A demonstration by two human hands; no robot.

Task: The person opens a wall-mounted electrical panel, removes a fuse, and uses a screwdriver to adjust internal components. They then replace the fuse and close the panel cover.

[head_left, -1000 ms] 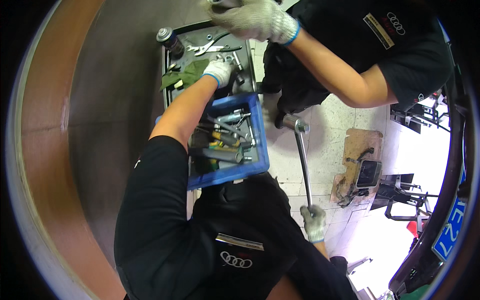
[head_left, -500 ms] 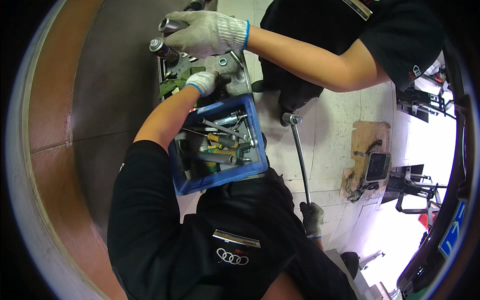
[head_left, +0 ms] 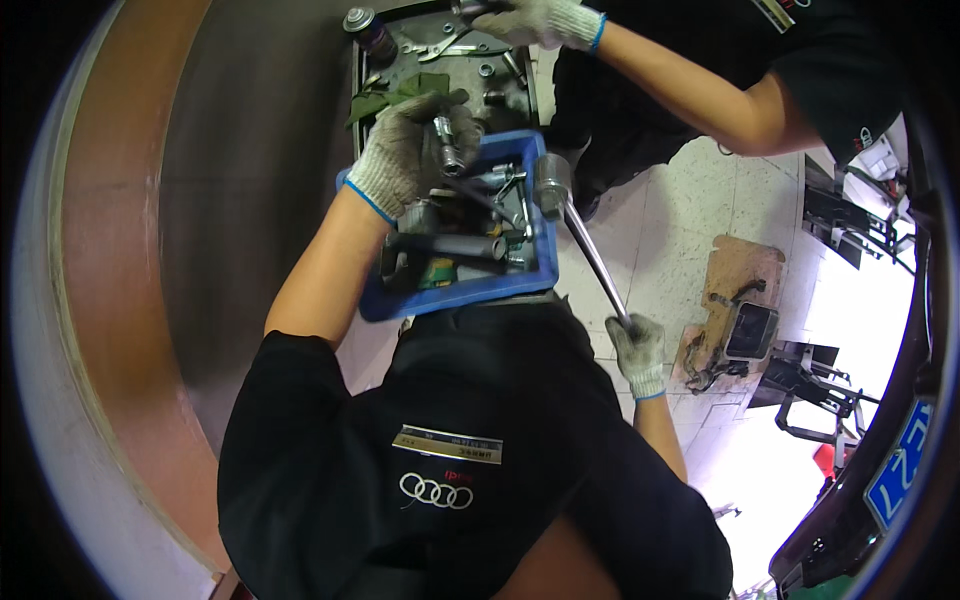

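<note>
My left hand [head_left: 392, 160], in a white knit glove with dirty fingers, is closed round a short chrome socket piece [head_left: 449, 148] above the blue crate [head_left: 480, 298]. Part of that piece is hidden by the fingers. My right hand [head_left: 640, 352], also gloved, grips the lower end of a long chrome breaker bar [head_left: 597, 258]. A large socket [head_left: 552, 182] sits on the bar's upper end, over the crate's right rim. Inside the crate are a grey tube [head_left: 455, 246], wrenches and other tools, partly covered by my left hand.
Beyond the crate, a grey tool tray [head_left: 425, 68] holds wrenches, sockets, a green cloth [head_left: 385, 100] and a spray can [head_left: 372, 38]. At upper right, a co-worker's gloved hand [head_left: 545, 22] holds a metal piece. A stained board [head_left: 745, 262] lies on the tiled floor.
My left hand has come back from the tray to above the crate with the chrome socket piece. My right hand has raised the bar toward the crate. The co-worker's hand appears farther up and right.
</note>
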